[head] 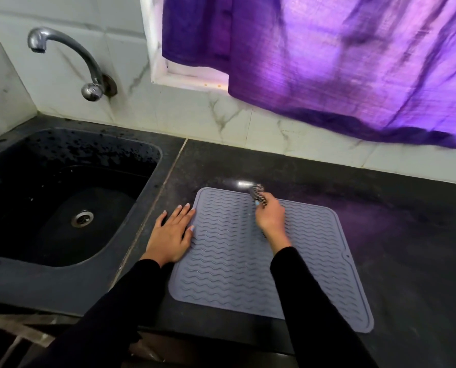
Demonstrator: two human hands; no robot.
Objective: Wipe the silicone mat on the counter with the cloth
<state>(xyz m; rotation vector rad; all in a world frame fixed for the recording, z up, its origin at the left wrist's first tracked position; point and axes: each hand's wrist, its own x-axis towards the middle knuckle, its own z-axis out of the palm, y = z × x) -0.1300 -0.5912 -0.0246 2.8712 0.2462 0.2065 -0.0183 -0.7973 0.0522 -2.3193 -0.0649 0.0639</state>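
A grey silicone mat (229,261) with wavy ridges lies flat on the dark counter (396,235), right of the sink. My left hand (172,233) rests flat with straight fingers on the mat's left edge, partly on the counter. My right hand (270,217) is over the mat's far part and grips a small bunched cloth (258,193) with a dark and light pattern. The cloth sticks out beyond my fingers at the mat's far edge and looks slightly blurred.
A black sink (22,197) with a metal drain (82,218) is set into the counter on the left, under a curved steel tap (70,59). A purple curtain (341,62) hangs over the tiled back wall. The counter's front edge runs just below the mat.
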